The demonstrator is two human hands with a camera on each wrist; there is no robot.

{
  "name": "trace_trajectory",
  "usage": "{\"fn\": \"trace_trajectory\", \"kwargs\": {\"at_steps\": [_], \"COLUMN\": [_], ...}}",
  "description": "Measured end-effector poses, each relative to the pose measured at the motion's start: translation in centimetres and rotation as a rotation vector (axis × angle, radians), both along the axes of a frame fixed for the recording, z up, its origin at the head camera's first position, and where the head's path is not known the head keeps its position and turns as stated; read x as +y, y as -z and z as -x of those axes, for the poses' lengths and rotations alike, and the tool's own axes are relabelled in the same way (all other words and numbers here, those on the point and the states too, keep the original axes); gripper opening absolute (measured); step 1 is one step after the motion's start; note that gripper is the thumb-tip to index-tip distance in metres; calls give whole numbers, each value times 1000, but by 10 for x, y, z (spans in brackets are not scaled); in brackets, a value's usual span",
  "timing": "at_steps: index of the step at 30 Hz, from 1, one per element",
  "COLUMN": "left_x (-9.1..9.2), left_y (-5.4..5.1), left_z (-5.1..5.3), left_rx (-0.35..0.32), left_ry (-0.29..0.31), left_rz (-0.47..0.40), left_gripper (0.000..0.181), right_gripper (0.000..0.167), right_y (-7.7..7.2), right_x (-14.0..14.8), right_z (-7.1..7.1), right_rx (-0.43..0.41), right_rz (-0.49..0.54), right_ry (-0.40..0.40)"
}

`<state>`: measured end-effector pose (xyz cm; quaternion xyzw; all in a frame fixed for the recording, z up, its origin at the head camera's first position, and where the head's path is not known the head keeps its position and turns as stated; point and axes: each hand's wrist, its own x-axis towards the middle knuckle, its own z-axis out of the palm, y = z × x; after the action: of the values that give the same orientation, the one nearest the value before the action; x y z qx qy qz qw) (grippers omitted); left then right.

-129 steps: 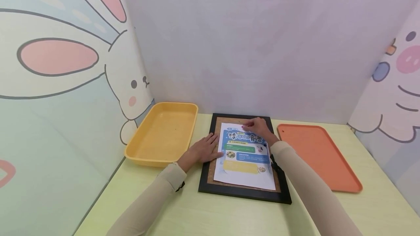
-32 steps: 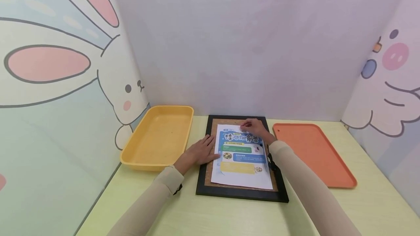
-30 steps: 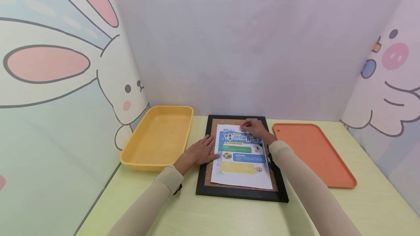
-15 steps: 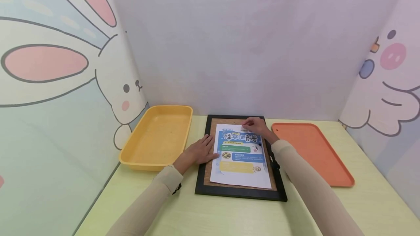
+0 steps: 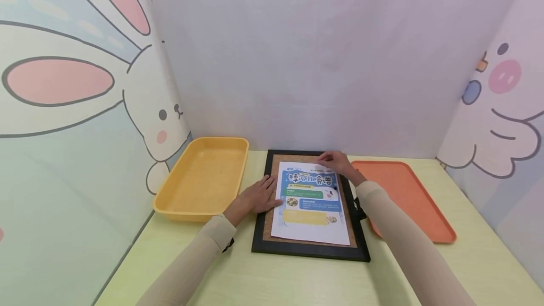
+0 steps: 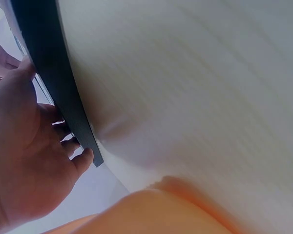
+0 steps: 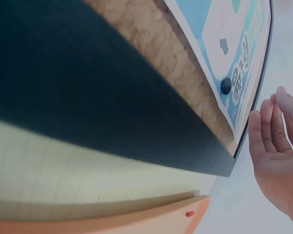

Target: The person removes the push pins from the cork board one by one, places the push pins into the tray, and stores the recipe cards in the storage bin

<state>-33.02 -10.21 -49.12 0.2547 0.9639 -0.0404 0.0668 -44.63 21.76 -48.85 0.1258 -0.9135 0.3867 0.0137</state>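
A black-framed cork board [image 5: 311,252] lies on the table, bearing a printed paper poster [image 5: 312,202]. My left hand [image 5: 258,195] rests spread on the frame's left side, thumb reaching to the poster's edge. At the poster's top edge, right of its middle, my right hand [image 5: 339,163] has thumb and fingertips together; what appears to be a small red pushpin is pinched there, mostly hidden. In the right wrist view those fingers [image 7: 267,124] stand just beyond the poster. A black pushpin [image 7: 226,86] sits in the poster near its right edge.
To the left is a yellow tray [image 5: 204,178], and an orange tray [image 5: 408,197] lies close on the right. One red pushpin [image 7: 190,213] is at the orange tray's near corner in the right wrist view. A pale curtain [image 5: 297,84] stands behind the board.
My right hand has slid slightly right and up along the poster's top edge, uncovering more print. The red speck seen at its fingertips earlier is now hard to see. My left hand stays put.
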Motion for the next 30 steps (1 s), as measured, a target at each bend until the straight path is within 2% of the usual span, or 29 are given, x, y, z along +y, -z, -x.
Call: {"fn": "trace_trajectory", "kwargs": {"at_steps": [15,30], "left_x": [-3,-2], "left_y": [3,-1], "left_z": [-3,-1], "left_rx": [-3,-6], "left_ry": [-19,-1], "left_rz": [-5,-20], "left_gripper": [89,89], "right_gripper": [20,21], "right_y": [-3,-3], "right_x": [16,40], "right_z": [-3,-7], "right_rx": [-8,16], "right_rz": [-28,-20], "right_ry": [34,45]}}
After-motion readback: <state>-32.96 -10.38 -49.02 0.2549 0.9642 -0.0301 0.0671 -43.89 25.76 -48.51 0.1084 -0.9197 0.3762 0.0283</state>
